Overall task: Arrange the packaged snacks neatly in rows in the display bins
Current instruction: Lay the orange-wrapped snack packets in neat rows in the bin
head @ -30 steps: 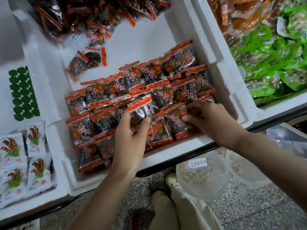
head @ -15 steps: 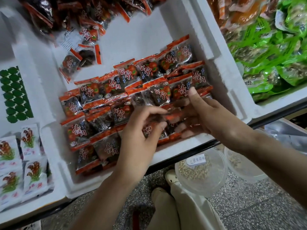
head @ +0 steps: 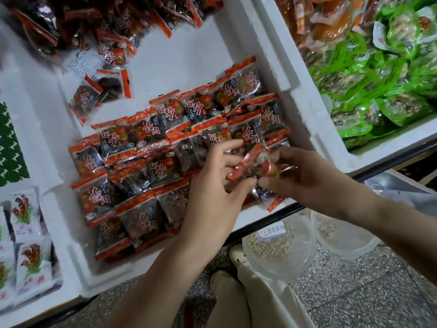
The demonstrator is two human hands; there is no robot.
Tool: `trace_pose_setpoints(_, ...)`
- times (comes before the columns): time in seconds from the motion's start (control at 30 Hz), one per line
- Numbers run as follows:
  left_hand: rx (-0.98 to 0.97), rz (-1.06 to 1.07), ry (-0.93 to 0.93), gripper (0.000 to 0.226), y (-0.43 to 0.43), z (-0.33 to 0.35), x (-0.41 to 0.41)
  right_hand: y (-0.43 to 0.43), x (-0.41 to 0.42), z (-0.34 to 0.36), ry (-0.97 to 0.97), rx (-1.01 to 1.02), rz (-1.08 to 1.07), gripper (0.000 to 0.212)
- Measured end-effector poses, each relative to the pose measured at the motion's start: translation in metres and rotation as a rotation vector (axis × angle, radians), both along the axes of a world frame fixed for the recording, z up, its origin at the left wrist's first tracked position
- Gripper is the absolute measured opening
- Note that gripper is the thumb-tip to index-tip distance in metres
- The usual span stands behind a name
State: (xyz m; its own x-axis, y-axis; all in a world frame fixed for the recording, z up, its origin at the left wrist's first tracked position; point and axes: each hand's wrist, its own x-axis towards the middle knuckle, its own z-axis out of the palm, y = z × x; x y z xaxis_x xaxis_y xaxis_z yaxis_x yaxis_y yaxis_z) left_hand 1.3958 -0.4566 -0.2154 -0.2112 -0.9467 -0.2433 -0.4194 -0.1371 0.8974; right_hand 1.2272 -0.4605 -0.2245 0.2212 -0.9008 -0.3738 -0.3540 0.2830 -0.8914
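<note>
Rows of small red-and-clear snack packets (head: 146, 166) lie in the near half of a white foam bin (head: 238, 43). A loose heap of the same packets (head: 113, 22) fills the bin's far left corner, and two stray packets (head: 101, 95) lie between the heap and the rows. My left hand (head: 212, 185) and my right hand (head: 305, 176) meet above the rows' near right end. Both pinch one snack packet (head: 255, 166), lifted and tilted. More packets (head: 269, 197) hang under my right fingers.
A foam bin of green and orange packets (head: 378, 74) stands to the right. White packets (head: 28, 235) and a green-dotted sheet (head: 9, 147) lie at the left. Below the shelf edge sit two clear tubs of grains (head: 279, 252); shoes and beige trousers (head: 255, 299) show on the speckled floor.
My hands lifted off the rows and came together. A packet from the near right end is now held up between both hands, and the view moved closer.
</note>
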Motion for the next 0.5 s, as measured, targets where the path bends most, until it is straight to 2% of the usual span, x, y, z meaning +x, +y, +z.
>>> trace_pose_setpoints(0.07, -0.085, -0.037, -0.051, 0.046, -0.003, -0.003, -0.007, -0.003, -0.008, -0.001, 0.061, -0.051, -0.052, 0.040)
trace_pose_setpoints(0.17, -0.203, -0.124, -0.279, 0.041, -0.008, -0.012, -0.008, -0.012, -0.023, -0.007, 0.188, -0.132, -0.184, 0.025)
trace_pose_setpoints(0.27, -0.277, -0.270, -0.512, 0.046, -0.008, -0.020, -0.002, -0.018, -0.026, -0.010, 0.317, -0.201, -0.185, 0.015)
trace_pose_setpoints(0.33, -0.284, -0.335, -0.572, 0.047, -0.008, -0.023, 0.000, -0.018, -0.021, -0.013, 0.396, -0.194, -0.123, 0.018)
trace_pose_setpoints(0.43, -0.305, -0.383, -0.595, 0.044, -0.009, -0.028, 0.002, -0.021, -0.016, -0.016, 0.517, -0.234, -0.019, 0.012)
trace_pose_setpoints(0.5, -0.350, -0.405, -0.623, 0.042, -0.009, -0.032, 0.005, -0.026, -0.014, -0.017, 0.554, -0.253, 0.013, 0.021)
